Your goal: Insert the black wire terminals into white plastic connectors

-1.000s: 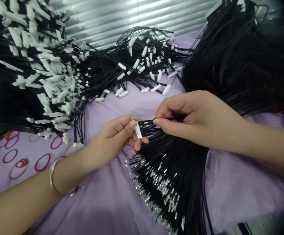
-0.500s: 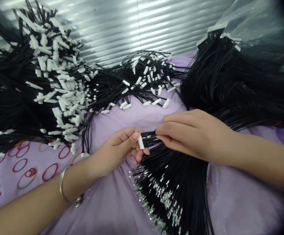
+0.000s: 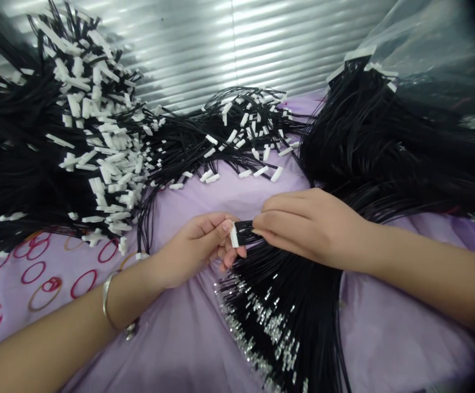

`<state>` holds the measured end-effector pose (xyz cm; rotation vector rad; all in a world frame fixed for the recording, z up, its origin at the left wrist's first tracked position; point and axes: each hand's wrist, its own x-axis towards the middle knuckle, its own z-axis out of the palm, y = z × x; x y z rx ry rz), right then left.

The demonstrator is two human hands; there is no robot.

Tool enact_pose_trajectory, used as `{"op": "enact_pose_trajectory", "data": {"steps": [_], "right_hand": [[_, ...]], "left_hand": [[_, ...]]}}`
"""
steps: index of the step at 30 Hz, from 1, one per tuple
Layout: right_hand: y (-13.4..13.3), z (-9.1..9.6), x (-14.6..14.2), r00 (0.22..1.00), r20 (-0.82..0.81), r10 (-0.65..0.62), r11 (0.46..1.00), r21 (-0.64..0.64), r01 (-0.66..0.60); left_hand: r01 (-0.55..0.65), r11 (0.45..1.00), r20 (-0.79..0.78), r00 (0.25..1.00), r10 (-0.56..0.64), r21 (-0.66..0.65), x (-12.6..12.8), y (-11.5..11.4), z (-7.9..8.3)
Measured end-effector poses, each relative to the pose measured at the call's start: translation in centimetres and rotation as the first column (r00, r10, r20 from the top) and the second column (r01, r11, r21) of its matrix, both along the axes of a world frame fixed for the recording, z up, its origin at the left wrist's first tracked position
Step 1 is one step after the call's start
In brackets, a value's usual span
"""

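My left hand (image 3: pixel 196 245) pinches a small white connector (image 3: pixel 234 236) between thumb and fingers. My right hand (image 3: pixel 307 225) is closed on thin black wires (image 3: pixel 245 228) that run into that connector, its fingertips close to the white piece. Below both hands fans out a bundle of loose black wires with silver metal tips (image 3: pixel 270 322). A silver bracelet (image 3: pixel 108 305) circles my left wrist.
A big heap of black wires with white connectors (image 3: pixel 94 147) fills the left and back. A thick mass of black wires (image 3: pixel 385 142) lies at the right, partly under clear plastic. Purple cloth with red rings (image 3: pixel 41 273) covers the surface. A ribbed metal wall (image 3: pixel 229 43) stands behind.
My right hand has slid left along the wires, closer to the connector. The view has tilted up a little, so both hands sit lower in frame than one second ago.
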<state>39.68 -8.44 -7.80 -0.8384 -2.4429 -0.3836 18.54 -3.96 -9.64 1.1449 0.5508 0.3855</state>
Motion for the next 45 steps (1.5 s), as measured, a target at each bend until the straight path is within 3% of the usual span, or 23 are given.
{"op": "enact_pose_trajectory", "data": {"steps": [4, 8, 11, 13, 15, 17, 23, 25, 27, 30, 32, 34, 37, 45], "right_hand": [[0.2, -0.5, -0.2, 0.998, -0.060, 0.003, 0.999, -0.050, -0.006], [0.2, 0.1, -0.3, 0.972, -0.229, -0.042, 0.968, -0.248, -0.017], [0.0, 1.0, -0.5, 0.910, -0.397, -0.120, 0.906, -0.419, -0.063], [-0.3, 1.4, -0.6, 0.861, -0.455, -0.226, 0.827, -0.556, -0.077], [-0.5, 1.5, -0.8, 0.841, -0.438, -0.317, 0.730, -0.679, -0.079], [-0.5, 1.5, -0.9, 0.851, -0.390, -0.350, 0.672, -0.738, -0.062], [-0.7, 1.8, -0.9, 0.893, -0.264, -0.365, 0.628, -0.778, 0.027], [-0.8, 1.8, -0.9, 0.894, -0.262, -0.362, 0.664, -0.746, 0.051], [-1.0, 1.6, -1.0, 0.908, -0.267, -0.324, 0.753, -0.654, 0.077], [-1.2, 1.2, -1.0, 0.959, -0.201, -0.199, 0.913, -0.393, 0.107], [-1.3, 1.0, -0.8, 0.989, -0.098, -0.112, 0.979, -0.181, 0.093], [-1.3, 1.0, -0.7, 0.999, 0.008, -0.051, 0.998, -0.026, 0.052], [-1.1, 1.4, -0.5, 0.995, 0.096, 0.009, 0.995, 0.095, -0.018], [-1.0, 1.6, -0.6, 0.978, 0.208, 0.010, 0.978, 0.203, -0.053]], "left_hand": [[-0.008, 1.000, 0.002, 1.000, 0.008, -0.003, 0.1, 0.1, -0.1], [-0.007, 1.000, -0.003, 1.000, 0.007, 0.020, 0.2, 0.1, -0.1], [0.007, 0.999, -0.001, 1.000, -0.007, 0.042, 0.2, 0.0, 0.0], [0.012, 0.998, -0.013, 1.000, -0.012, 0.054, 0.2, 0.0, 0.0], [0.022, 0.998, -0.035, 0.999, -0.020, 0.066, 0.2, 0.0, 0.1], [0.033, 0.996, -0.046, 0.999, -0.029, 0.081, 0.1, 0.0, 0.2], [0.056, 0.994, -0.066, 0.997, -0.050, 0.098, 0.0, -0.2, 0.4], [0.054, 0.994, -0.060, 0.997, -0.048, 0.093, 0.0, -0.1, 0.3], [0.046, 0.995, -0.054, 0.998, -0.042, 0.090, 0.0, -0.1, 0.1], [0.047, 0.994, -0.024, 0.999, -0.045, 0.098, 0.0, 0.1, -0.1], [0.053, 0.993, -0.025, 0.998, -0.050, 0.108, 0.0, 0.2, -0.2], [0.061, 0.992, -0.050, 0.997, -0.056, 0.111, -0.1, 0.2, -0.2], [0.067, 0.993, -0.061, 0.996, -0.061, 0.097, -0.1, 0.2, 0.0], [0.067, 0.996, -0.022, 0.997, -0.069, -0.058, 0.1, 0.4, 0.6]]}}
